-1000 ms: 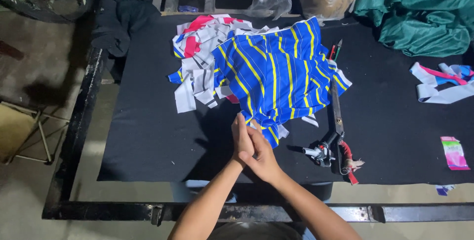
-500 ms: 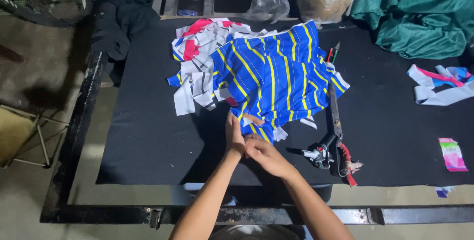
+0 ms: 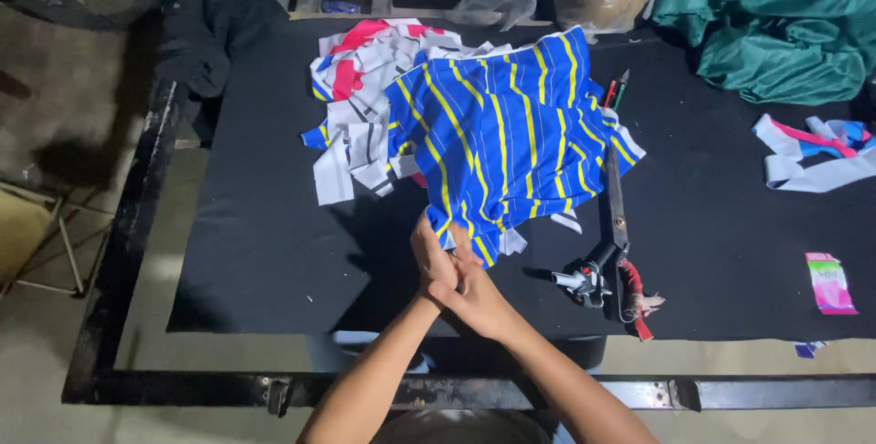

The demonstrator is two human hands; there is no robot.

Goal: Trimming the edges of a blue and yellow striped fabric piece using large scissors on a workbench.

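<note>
**Hands meet at the edge of a striped cloth**

The left hand (image 3: 432, 257) and right hand (image 3: 474, 298) press together at the near corner of the blue cloth (image 3: 502, 134) with yellow stripes, fingers touching its lower edge. The cloth lies on a black table (image 3: 265, 252), over a heap of white, red and blue scraps (image 3: 360, 106). Long scissors (image 3: 613, 225) lie just right of the cloth. Green fabric (image 3: 776, 24) is bunched at the far right corner, and a pink packet (image 3: 829, 282) lies near the right edge.
</note>
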